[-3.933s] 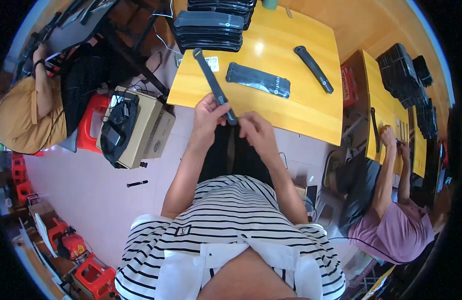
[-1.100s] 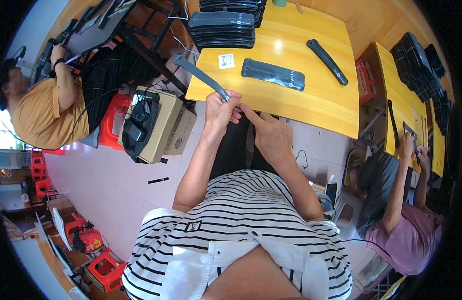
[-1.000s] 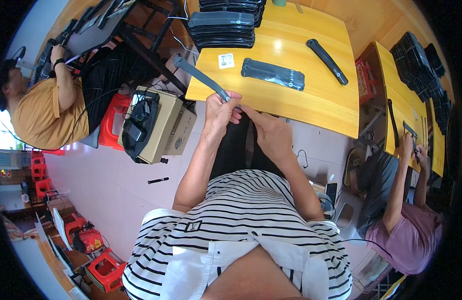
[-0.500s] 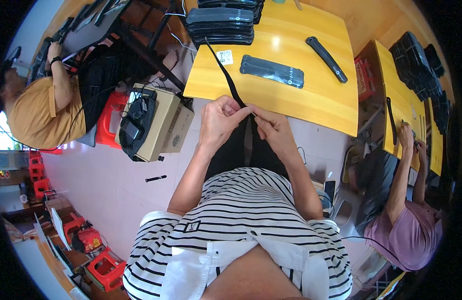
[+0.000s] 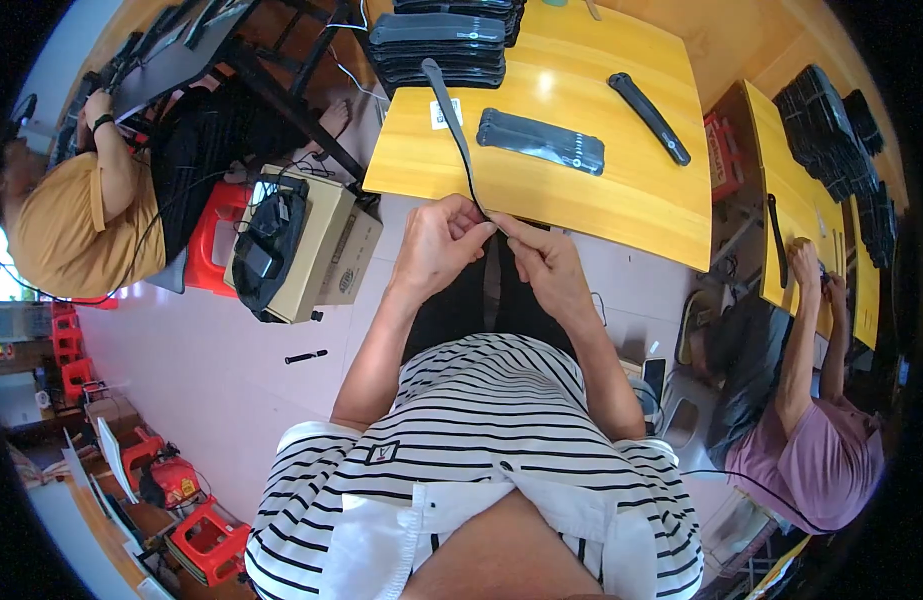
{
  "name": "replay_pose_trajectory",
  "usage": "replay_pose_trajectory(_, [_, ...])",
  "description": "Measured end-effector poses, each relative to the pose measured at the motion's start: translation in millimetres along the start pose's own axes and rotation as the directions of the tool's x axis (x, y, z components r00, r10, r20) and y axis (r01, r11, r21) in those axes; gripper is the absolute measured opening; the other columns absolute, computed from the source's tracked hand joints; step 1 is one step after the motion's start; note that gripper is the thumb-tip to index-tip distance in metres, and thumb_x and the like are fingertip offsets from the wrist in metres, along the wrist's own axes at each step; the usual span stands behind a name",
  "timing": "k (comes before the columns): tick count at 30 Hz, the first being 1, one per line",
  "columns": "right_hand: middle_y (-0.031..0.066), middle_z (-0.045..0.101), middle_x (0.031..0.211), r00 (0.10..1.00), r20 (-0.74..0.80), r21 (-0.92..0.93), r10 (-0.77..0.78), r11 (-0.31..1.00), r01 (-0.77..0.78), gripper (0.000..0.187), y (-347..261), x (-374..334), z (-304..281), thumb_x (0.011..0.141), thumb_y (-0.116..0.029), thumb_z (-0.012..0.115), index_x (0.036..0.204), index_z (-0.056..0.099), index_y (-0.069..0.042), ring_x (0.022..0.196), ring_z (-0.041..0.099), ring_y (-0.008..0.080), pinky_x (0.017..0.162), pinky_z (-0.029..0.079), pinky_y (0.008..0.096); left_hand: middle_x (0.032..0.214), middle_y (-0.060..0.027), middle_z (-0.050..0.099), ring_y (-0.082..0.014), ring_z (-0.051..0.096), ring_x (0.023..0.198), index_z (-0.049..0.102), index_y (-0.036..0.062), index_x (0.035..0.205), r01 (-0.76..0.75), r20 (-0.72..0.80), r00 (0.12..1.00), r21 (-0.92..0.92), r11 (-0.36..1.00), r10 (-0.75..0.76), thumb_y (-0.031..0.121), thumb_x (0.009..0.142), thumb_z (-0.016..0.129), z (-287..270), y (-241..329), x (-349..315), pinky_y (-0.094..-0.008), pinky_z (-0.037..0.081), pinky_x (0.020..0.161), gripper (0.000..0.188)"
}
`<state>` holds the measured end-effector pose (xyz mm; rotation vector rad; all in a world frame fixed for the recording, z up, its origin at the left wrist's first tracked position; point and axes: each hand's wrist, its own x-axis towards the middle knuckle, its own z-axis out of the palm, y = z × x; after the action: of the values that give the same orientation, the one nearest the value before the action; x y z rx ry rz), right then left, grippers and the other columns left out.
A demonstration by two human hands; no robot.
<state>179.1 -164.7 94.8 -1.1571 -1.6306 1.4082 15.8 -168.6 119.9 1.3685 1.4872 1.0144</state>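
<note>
Above the near edge of the yellow table, both my hands are closed on a long narrow black strap (image 5: 451,115). Its rounded free end sticks out away from me over the tabletop. My left hand (image 5: 433,252) pinches the strap's near end. Right beside it, my right hand (image 5: 549,268) grips the same end with thumb and forefinger, and the fingers hide that part. Beyond my hands lies a flat bundle of dark straps (image 5: 541,142) that looks wrapped in clear film. A separate black strap (image 5: 649,118) rests slantwise farther right.
Stacked black strap packs (image 5: 437,52) stand at the table's far left, near a white label (image 5: 445,113). A cardboard box (image 5: 321,240) with a black bag is on the left. Co-workers sit at the left and at the right-hand yellow table (image 5: 806,215).
The strap has turned so that more of its flat face shows, and its free end has shifted slightly right and farther away. My hands stay nearly in place, still holding it.
</note>
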Motion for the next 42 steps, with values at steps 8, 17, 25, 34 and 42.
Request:
replay_pose_trajectory(8, [0.0153,0.063,0.080,0.991,-0.125,-0.341,-0.050,0.940,0.004,0.031,-15.5,-9.1,8.4,0.084,-0.009,0.051,0.111,0.061,-0.019,0.070,0.061,0.0327,0.060,0.047,0.0364,0.065,-0.0091,0.060,-0.0131,0.060,0.053,0.055,-0.0067,0.079,0.147,0.095,0.987,-0.270,0.952,-0.126,0.003,0.079,0.060,-0.6,-3.4,-0.2,-0.0224,0.050,0.046,0.011])
replay_pose_trajectory(17, [0.0125,0.062,0.074,0.984,-0.140,-0.413,-0.109,0.910,0.042,0.034,-15.6,-9.8,12.1,0.082,-0.008,0.052,0.113,0.060,-0.022,0.065,0.060,0.0304,0.056,0.046,0.0376,0.064,-0.0091,0.060,-0.0132,0.060,0.052,0.055,-0.0064,0.078,0.160,0.063,0.987,-0.260,0.952,-0.149,0.003,0.079,0.057,2.2,-5.1,0.0,-0.0222,0.049,0.044,0.010])
replay_pose_trajectory(25, [0.0093,0.052,0.060,0.952,-0.166,-0.560,-0.258,0.819,0.125,0.043,-7.4,-13.7,20.7,0.078,-0.005,0.054,0.116,0.057,-0.025,0.056,0.056,0.0272,0.049,0.043,0.0387,0.059,-0.0083,0.058,-0.0118,0.057,0.047,0.055,-0.0055,0.072,0.227,0.019,0.973,-0.221,0.949,-0.228,0.006,0.078,0.059,6.4,-5.4,1.0,-0.0220,0.046,0.040,0.014])
replay_pose_trajectory(34, [0.0083,0.048,0.058,0.937,-0.197,-0.630,-0.287,0.769,0.104,0.045,-4.7,-14.1,27.2,0.076,-0.004,0.055,0.117,0.057,-0.024,0.053,0.055,0.0253,0.047,0.042,0.0365,0.057,-0.0071,0.056,-0.0111,0.054,0.043,0.055,-0.0043,0.073,0.267,-0.008,0.962,-0.197,0.943,-0.274,0.008,0.079,0.056,8.9,-5.9,1.9,-0.0221,0.043,0.037,0.014])
replay_pose_trajectory(42, [0.0098,0.055,0.059,0.975,-0.214,-0.194,-0.061,0.981,0.019,0.035,7.4,-8.5,18.1,0.082,-0.005,0.053,0.113,0.061,-0.020,0.051,0.055,0.0210,0.048,0.041,0.0292,0.057,-0.0072,0.055,-0.0119,0.053,0.042,0.054,-0.0037,0.076,0.276,0.072,0.961,-0.229,0.933,-0.266,0.006,0.078,0.049,5.4,-15.7,4.2,-0.0220,0.042,0.036,0.011])
